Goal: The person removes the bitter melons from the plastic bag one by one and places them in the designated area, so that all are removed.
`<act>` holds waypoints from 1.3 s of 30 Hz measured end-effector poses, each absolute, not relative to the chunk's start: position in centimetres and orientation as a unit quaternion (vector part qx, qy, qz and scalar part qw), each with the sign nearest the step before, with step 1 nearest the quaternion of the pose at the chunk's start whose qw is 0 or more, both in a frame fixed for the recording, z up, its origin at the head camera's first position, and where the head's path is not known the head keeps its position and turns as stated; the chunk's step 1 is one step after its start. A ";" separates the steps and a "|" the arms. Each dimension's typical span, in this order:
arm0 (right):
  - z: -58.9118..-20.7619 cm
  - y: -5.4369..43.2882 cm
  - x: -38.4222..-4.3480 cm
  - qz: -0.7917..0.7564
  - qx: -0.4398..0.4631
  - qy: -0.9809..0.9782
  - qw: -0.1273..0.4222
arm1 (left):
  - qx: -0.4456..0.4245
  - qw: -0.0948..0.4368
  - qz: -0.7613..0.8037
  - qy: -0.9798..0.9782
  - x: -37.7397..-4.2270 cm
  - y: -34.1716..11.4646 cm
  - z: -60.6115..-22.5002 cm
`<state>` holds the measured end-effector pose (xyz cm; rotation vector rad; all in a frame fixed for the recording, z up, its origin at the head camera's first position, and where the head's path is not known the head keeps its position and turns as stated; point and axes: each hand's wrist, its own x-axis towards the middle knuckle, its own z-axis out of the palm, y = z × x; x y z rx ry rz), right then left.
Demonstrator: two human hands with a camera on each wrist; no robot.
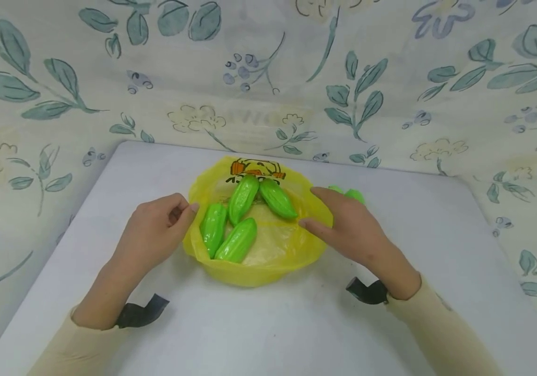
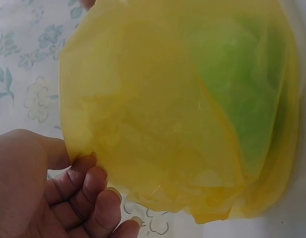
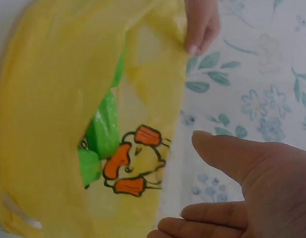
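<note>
A yellow plastic bag (image 1: 249, 274) stands with its mouth spread wide on the white table. Inside lie several glossy green cucumber-like vegetables (image 1: 243, 198); through the bag's side a green shape (image 2: 232, 94) shows in the left wrist view. My left hand (image 1: 155, 224) pinches the bag's left rim between thumb and fingertips. At the right rim is my right hand (image 1: 357, 227), thumb and fingers apart and nothing gripped. In the right wrist view, this hand (image 3: 257, 188) is beside the printed face of the bag, its fingers fairly straight.
More green vegetables (image 1: 355, 196) lie on the table behind my right hand, partly hidden by it. The white table (image 1: 268, 334) ends at the back against a leaf-patterned cloth (image 1: 268, 115). Dark straps (image 1: 141, 312) hang from both wrists.
</note>
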<state>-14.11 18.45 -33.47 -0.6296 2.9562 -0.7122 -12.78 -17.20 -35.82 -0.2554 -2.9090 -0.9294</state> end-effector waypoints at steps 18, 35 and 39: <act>-36.7 15.1 -17.0 -0.188 -0.226 0.950 0.110 | -0.086 0.027 -0.308 -0.947 -12.7 -17.0 -36.0; -38.4 12.5 -19.3 -0.131 -0.156 0.969 0.140 | -0.091 0.036 -0.309 -0.946 -12.6 -17.1 -36.1; -38.7 12.2 -19.6 -0.125 -0.148 0.971 0.137 | -0.091 0.036 -0.311 -0.945 -12.6 -17.2 -36.1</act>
